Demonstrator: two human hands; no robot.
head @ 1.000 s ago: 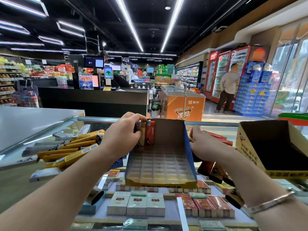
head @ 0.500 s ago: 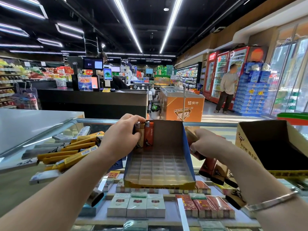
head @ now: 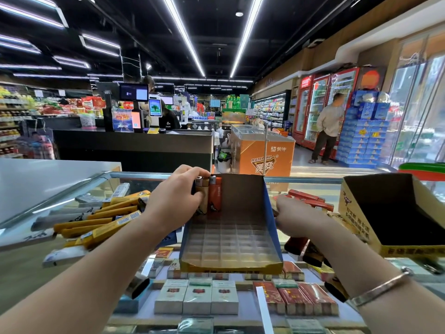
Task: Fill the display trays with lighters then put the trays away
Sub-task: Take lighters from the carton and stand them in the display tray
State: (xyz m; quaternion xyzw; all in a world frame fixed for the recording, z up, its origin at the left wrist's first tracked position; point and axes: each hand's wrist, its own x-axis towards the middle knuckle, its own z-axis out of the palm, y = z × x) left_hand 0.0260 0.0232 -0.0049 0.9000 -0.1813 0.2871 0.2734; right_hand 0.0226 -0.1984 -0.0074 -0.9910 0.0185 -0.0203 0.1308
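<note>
We find the left hand (head: pixel 178 201) gripping upright lighters (head: pixel 208 196) in the tray's (head: pixel 231 242) back-left corner, while the nearer right hand (head: pixel 292 216) grasps loose lighters (head: pixel 305 198) lying flat, rightward.

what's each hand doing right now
Left hand: fingers pinch the tan lighter standing in the tray.
Right hand: reaching into loose lighters; grip cannot be told.
</note>
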